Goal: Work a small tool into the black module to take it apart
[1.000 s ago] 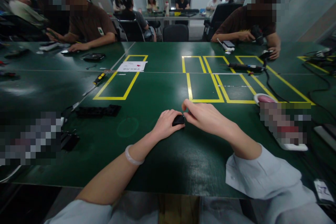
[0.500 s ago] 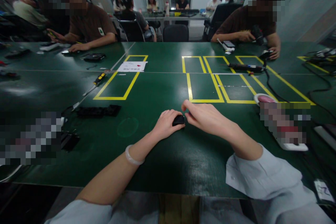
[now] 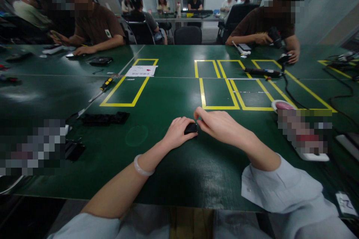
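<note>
Left hand (image 3: 178, 133) grip closed over small black part (image 3: 190, 128), right hand (image 3: 221, 125) grip pinching the part's end, green desk (image 3: 168, 97) beneath.

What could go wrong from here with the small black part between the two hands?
1. The small black part is mostly covered by the left hand, with the right hand pinching only its edge; a slip could flick it across the smooth green table.
2. It is dark on a dark surface, so once loose it may be hard to spot.
</note>
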A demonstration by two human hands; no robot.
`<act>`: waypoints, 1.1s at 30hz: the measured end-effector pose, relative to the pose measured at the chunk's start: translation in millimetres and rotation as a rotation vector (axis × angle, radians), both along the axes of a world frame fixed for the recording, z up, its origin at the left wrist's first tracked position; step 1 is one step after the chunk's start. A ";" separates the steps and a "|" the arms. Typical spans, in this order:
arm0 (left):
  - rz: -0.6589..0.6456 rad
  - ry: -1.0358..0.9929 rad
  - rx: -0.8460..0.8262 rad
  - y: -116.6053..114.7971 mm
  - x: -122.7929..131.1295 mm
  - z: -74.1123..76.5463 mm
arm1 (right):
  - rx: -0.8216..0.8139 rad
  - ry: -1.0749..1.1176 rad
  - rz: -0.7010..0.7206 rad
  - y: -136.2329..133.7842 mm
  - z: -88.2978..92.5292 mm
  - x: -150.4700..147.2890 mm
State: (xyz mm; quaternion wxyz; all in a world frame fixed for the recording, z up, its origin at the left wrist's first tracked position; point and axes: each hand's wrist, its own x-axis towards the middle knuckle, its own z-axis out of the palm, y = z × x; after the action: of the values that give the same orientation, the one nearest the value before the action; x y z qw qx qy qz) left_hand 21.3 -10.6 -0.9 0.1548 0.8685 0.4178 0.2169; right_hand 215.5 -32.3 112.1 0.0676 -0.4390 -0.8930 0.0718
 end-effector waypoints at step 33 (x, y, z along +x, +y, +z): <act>-0.002 -0.017 0.000 0.2 0.4 -0.4 | -0.022 -0.015 -0.034 -1.3 2.5 -2.5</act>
State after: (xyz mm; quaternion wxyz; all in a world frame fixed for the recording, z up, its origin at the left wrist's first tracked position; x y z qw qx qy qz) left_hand 21.7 -10.4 -1.3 0.1587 0.8670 0.4157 0.2243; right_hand 213.0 -33.6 114.6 0.0571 -0.4555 -0.8850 0.0771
